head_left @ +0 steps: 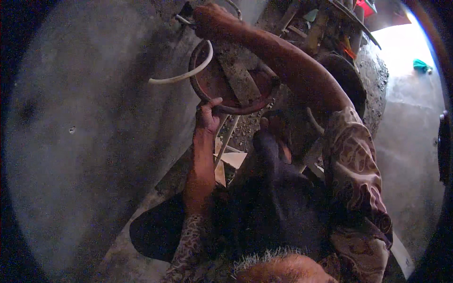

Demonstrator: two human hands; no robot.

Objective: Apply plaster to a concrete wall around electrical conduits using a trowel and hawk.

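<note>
My left hand grips the lower rim of a round, dirty reddish pan. A flat, grimy board or blade lies across the inside of the pan. My right hand reaches up beside the wall, fingers closed on a metal piece that is too small to identify. A curved white pipe or hose hangs just below it, over the pan's left side.
A grey wall fills the left. Gravel and debris surround my foot, with pale sheet pieces nearby. Boards, a dark round container and a small green item sit toward the right.
</note>
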